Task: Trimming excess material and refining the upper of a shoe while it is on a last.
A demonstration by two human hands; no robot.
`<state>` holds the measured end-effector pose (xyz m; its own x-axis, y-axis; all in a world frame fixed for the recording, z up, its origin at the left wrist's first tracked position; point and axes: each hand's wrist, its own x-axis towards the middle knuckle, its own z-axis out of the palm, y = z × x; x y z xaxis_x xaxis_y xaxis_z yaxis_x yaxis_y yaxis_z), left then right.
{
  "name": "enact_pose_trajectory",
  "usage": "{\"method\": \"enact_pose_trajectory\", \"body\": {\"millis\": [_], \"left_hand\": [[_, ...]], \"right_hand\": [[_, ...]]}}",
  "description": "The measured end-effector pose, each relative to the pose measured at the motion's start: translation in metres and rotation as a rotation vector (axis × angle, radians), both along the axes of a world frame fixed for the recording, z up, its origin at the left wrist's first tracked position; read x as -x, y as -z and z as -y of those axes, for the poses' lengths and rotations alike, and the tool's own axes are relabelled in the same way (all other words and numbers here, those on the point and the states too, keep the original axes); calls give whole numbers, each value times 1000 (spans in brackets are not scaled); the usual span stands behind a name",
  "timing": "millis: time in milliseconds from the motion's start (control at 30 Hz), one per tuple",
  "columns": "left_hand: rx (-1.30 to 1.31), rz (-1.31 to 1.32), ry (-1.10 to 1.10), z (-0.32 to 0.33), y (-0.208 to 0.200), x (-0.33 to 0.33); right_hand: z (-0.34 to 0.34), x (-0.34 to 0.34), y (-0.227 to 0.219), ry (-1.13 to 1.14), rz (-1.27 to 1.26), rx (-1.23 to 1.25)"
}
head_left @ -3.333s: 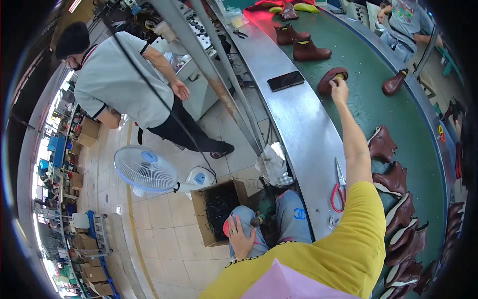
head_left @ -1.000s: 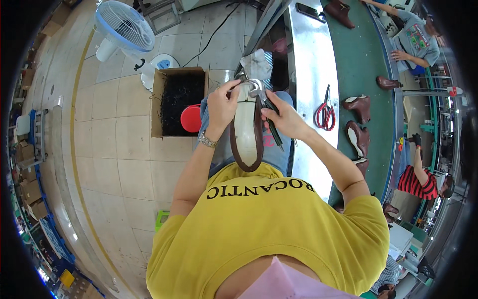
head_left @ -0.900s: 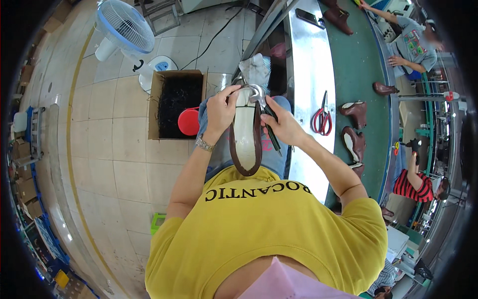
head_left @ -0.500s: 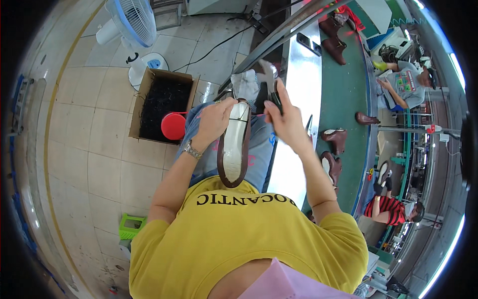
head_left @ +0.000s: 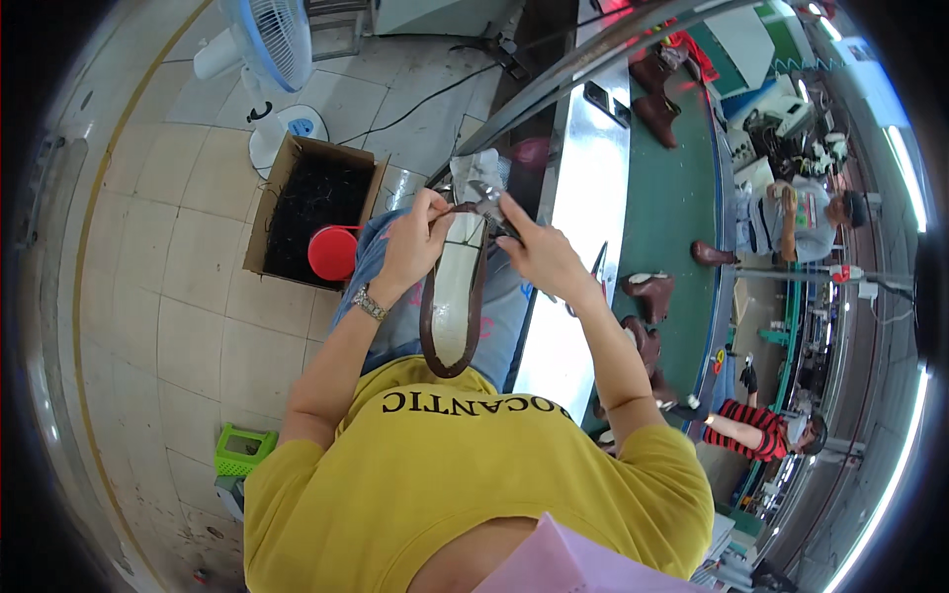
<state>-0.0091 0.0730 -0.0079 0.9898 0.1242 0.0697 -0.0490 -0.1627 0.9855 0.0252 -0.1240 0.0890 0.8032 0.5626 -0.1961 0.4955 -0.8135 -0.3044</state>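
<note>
Sole up across my lap lies a brown leather boot (head_left: pixel 454 306), its pale bottom showing inside a brown rim. At its far end my left hand (head_left: pixel 407 247) is closed, pinching the leather edge. My right hand (head_left: pixel 546 259) grips metal-headed pincers (head_left: pixel 486 201), whose head meets that same edge beside my left fingertips. The fingers hide most of the handles. A crumpled whitish cloth or wrapper (head_left: pixel 478 170) lies just beyond the boot.
A metal ledge (head_left: pixel 568 326) and green conveyor belt (head_left: pixel 677 212) run along my right. Several brown boots (head_left: pixel 648 296) stand on the belt. Two co-workers are beyond it. On my left are a cardboard box (head_left: pixel 255 232), a red round container (head_left: pixel 332 254), a fan (head_left: pixel 272 44) and a green basket (head_left: pixel 244 452).
My right hand has swung the pincers left and down onto the boot's far edge. My left hand has shifted slightly and now pinches the leather there. A co-worker's arm now reaches to the belt.
</note>
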Motion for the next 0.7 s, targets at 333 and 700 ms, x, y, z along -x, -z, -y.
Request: {"method": "enact_pose_trajectory", "body": {"millis": [333,700], "left_hand": [[-7,30,-77,6,10,1],[98,-28,-60,7,12,8]], "right_hand": [[-3,18,6,125,-55,-114],[21,19,26,485,-345,-565]]}}
